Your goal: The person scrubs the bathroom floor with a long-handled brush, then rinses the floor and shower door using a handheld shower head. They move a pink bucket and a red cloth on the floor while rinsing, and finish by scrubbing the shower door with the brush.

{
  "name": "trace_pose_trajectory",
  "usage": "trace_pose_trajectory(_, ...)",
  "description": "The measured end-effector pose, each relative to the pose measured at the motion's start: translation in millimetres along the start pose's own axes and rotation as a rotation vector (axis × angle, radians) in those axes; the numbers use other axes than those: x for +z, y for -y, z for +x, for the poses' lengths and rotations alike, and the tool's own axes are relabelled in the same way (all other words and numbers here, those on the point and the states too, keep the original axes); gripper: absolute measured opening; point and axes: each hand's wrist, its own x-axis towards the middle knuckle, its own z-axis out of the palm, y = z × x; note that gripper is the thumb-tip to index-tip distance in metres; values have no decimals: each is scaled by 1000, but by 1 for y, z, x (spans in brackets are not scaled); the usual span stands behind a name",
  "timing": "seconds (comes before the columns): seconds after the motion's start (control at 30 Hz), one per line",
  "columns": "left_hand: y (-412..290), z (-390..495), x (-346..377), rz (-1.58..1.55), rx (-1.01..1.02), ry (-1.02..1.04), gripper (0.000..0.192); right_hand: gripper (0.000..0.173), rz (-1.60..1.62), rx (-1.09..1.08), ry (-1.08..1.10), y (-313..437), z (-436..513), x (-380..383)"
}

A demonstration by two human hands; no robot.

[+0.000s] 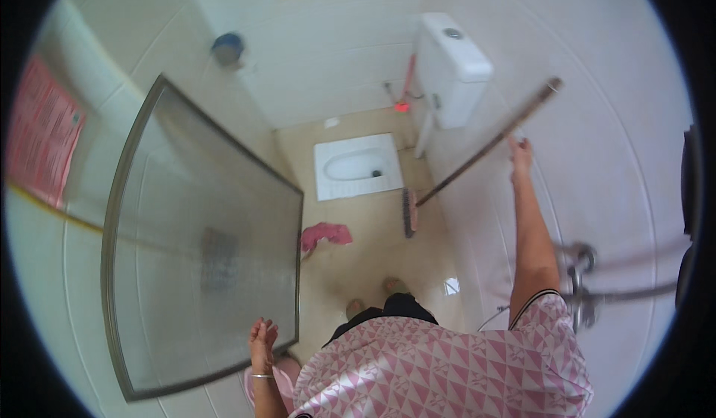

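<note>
A floor brush with dark bristles stands on the wet tiled floor. Its long brown handle slants up to the right, by the white wall. My right hand is stretched out just below the handle's upper part, fingers apart and not wrapped around it; whether a fingertip touches it, I cannot tell. Low on the left, my left hand is raised with loosely bent fingers and nothing visible in it. It is nearest to the frosted panel in a metal frame and a pink plastic container, partly hidden by my arm.
A white squat toilet is set in the floor ahead, with a cistern on the right wall. A wet-looking pink cloth lies by the panel. A red-handled tool stands in the far corner. Metal shower fittings project near my right elbow.
</note>
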Motion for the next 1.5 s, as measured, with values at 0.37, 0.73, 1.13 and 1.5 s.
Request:
trace_pose_trajectory(0.37, -78, -92, 166, 58, 236, -114, 50, 23, 349, -129, 623, 12, -29, 125)
trace_pose_trajectory(0.73, -178, -188, 241, 1388, 879, -45, 67, 23, -690, -1127, 2145, -43, -344, 195)
trace_pose_trajectory(1.13, -47, -417, -26, 1656, 171, -909, 30, 16, 68, -1546, 2054, 103, -596, 89)
trace_pose_trajectory(1.5, 163, -448, 24, 1319, 202, -1532, 35, 13, 477, -2002, 1498, 154, -699, 148)
